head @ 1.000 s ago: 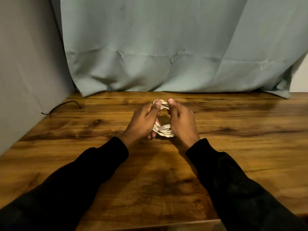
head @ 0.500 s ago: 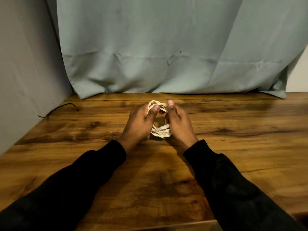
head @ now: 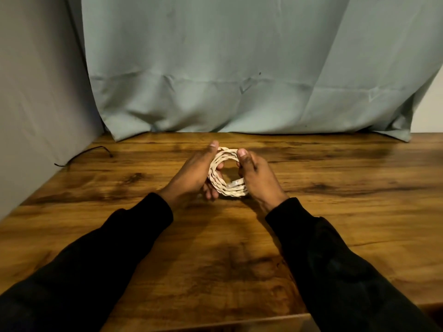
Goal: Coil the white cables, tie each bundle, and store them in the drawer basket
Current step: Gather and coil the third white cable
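Observation:
A white braided cable [head: 224, 173] is wound into a small round coil, held upright just above the wooden table [head: 335, 200]. My left hand [head: 191, 176] grips the coil's left side, thumb up over its top and fingers curled under. My right hand [head: 256, 176] grips the right side, thumb pressed on the upper rim. A clear connector end shows at the coil's lower right, next to my right palm. No drawer or basket is in view.
A thin black wire [head: 84, 154] lies at the table's far left, by a grey wall. A pale green curtain [head: 239, 80] hangs behind the table. The table's near edge runs along the bottom.
My hands have drawn slightly apart, so the coil now shows as an open ring. The left thumb has shifted to the coil's far left side.

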